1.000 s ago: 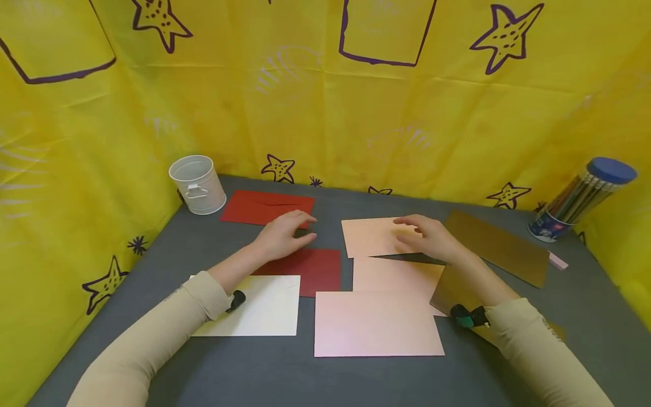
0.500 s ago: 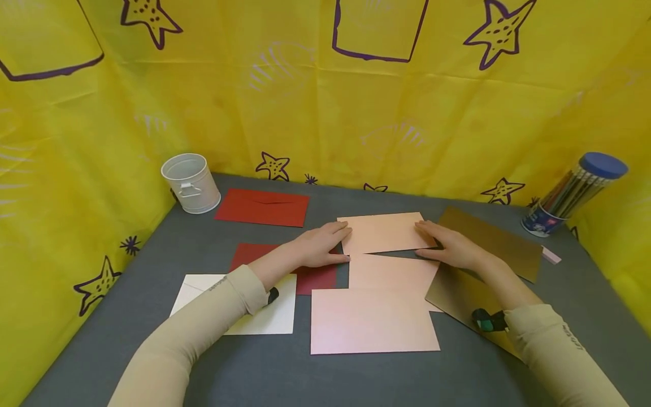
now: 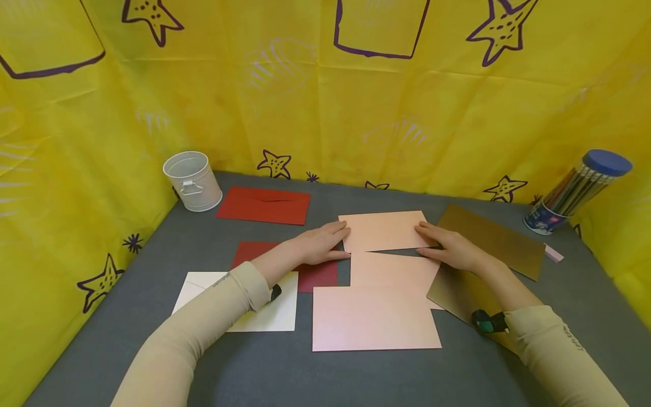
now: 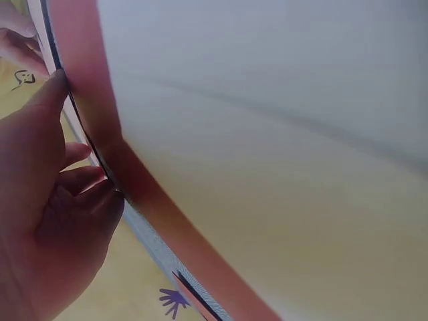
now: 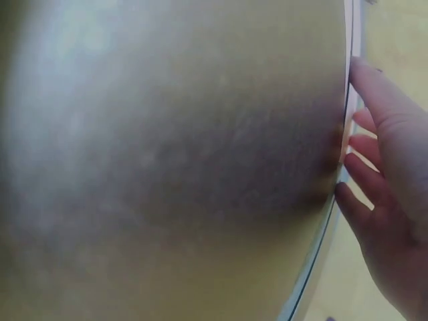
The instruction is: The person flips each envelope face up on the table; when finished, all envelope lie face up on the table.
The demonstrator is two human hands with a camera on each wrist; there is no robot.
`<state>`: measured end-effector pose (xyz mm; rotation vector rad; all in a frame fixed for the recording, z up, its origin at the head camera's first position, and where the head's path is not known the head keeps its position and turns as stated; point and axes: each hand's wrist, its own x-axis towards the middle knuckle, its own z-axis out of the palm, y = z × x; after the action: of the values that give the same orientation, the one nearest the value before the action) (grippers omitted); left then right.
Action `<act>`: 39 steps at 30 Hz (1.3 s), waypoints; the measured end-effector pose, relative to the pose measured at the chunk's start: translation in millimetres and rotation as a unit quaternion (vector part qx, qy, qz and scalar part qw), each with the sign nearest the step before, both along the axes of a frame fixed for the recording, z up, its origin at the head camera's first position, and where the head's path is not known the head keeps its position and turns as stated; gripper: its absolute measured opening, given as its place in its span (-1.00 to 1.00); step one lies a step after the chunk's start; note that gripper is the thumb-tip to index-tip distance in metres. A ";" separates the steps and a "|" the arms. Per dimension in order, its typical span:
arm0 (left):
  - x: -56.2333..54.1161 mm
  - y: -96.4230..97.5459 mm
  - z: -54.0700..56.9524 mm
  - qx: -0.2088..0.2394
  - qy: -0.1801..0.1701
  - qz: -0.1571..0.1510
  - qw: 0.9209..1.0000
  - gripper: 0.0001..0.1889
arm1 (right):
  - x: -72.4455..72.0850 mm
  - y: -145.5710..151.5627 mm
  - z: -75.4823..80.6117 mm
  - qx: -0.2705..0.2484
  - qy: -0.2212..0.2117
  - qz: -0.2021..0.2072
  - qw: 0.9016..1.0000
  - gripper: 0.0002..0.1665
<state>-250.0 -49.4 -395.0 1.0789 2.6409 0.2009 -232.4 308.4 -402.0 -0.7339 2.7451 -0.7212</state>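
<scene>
In the head view, my left hand touches the left end of the farthest pale pink envelope. At that envelope's right end rests my right hand, its fingertips over the corner. Both hands have extended, relaxed fingers. A second pink envelope lies just nearer, partly under a third pink envelope at the front. Beneath my left forearm are a dark red envelope and a white envelope, each partly hidden. A gold envelope lies under my right wrist, with another gold envelope behind it.
A bright red envelope lies at the back left, beside a small white metal bucket. At the back right stands a tub of pencils with a blue lid. Near it lies a small pink eraser. Yellow patterned cloth surrounds the table.
My left hand has moved right, from over the red envelopes to the far pink envelope's left end. My right hand has shifted slightly right onto its right end. The envelopes look unmoved.
</scene>
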 end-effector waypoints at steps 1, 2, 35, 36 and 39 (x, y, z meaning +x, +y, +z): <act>-0.3 0.1 -0.3 -0.003 0.003 -0.002 1.000 -0.23 | -0.8 0.2 -1.1 0.002 0.008 0.002 1.000 -0.19; -0.5 0.4 -0.7 -0.005 0.009 -0.005 1.000 -0.24 | -1.5 0.4 -2.1 0.005 0.016 0.002 1.000 -0.20; 0.3 6.0 5.1 0.030 0.146 -0.026 0.988 -0.57 | 2.6 -9.9 2.7 0.004 0.157 -0.023 0.987 -0.48; 0.6 5.7 6.1 0.049 0.152 -0.021 0.987 -0.60 | 2.5 -10.2 3.2 -0.001 0.175 -0.033 0.984 -0.51; 1.3 3.7 8.6 0.108 0.175 -0.005 0.979 -0.68 | 1.3 -11.6 4.9 -0.026 0.221 -0.061 0.973 -0.63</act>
<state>-248.7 -45.8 -386.4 1.3007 2.9775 0.3288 -231.1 296.8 -397.1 -0.8286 3.2075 -0.7308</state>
